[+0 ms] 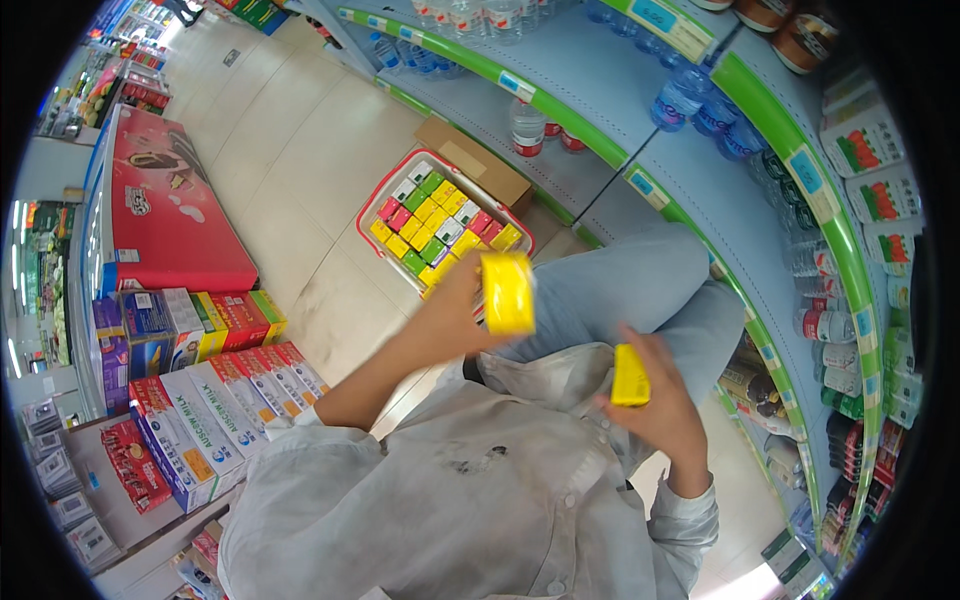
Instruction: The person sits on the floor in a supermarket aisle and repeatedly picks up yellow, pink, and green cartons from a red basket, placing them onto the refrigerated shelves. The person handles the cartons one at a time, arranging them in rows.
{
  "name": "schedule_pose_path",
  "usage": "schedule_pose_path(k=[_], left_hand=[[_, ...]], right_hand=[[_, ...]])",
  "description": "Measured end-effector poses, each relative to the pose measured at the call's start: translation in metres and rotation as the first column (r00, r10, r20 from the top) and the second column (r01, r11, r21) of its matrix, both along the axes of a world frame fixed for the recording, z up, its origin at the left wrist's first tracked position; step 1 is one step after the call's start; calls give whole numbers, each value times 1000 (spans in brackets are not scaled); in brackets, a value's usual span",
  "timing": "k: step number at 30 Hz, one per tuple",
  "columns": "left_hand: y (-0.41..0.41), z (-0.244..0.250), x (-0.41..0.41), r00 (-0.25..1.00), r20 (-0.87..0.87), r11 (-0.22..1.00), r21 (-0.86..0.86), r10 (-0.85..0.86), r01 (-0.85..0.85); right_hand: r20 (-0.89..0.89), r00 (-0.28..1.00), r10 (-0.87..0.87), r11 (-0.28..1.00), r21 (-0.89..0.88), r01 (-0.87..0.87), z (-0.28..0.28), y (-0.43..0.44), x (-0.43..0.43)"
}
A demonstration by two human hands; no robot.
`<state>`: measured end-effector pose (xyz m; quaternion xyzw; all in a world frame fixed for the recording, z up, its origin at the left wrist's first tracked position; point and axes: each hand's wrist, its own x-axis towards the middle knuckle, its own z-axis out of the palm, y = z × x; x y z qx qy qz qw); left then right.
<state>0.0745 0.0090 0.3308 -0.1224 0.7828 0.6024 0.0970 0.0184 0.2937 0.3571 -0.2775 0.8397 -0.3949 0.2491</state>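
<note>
My left hand (pixel 457 309) grips a yellow pack (pixel 508 292), blurred by motion, in front of my bent knee. It may be more than one small carton. In my right hand (pixel 667 411) is a smaller yellow carton (pixel 630 376), pinched between thumb and fingers near my lap. Beyond my left hand, a shopping basket with a red and white rim (pixel 361 217) stands on the floor. Rows of small yellow, green, red and white cartons (pixel 436 219) fill it, and my left forearm and hand overlap its near side.
A brown cardboard box (pixel 480 166) stands between the basket and the shelves. Shelving with green edge strips (pixel 570 120) curves along the right, carrying bottled water (pixel 679 101). On the left are stacked milk cartons (pixel 202 420) and a red-topped display case (pixel 169 202).
</note>
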Motion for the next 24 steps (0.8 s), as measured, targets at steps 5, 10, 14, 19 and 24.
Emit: schedule_pose_path(k=[5, 10, 14, 19, 24], left_hand=[[-108, -95, 5, 966, -135, 886, -386, 219, -255], [-156, -225, 34, 902, -35, 792, -466, 430, -395], [-161, -294, 53, 908, -23, 756, -544, 419, -363], [-152, -316, 64, 891, 102, 792, -509, 443, -336], [-145, -327, 68, 853, 140, 773, -516, 502, -370]], right_hand=[[-184, 945, -271, 962, -9, 274, -31, 29, -24], [-387, 835, -391, 890, 74, 451, -50, 75, -38], [-245, 782, -574, 806, 3, 592, -55, 82, -35], [-125, 759, -638, 763, 27, 646, -56, 68, -36], [-120, 765, -633, 762, 81, 643, -56, 57, -41]])
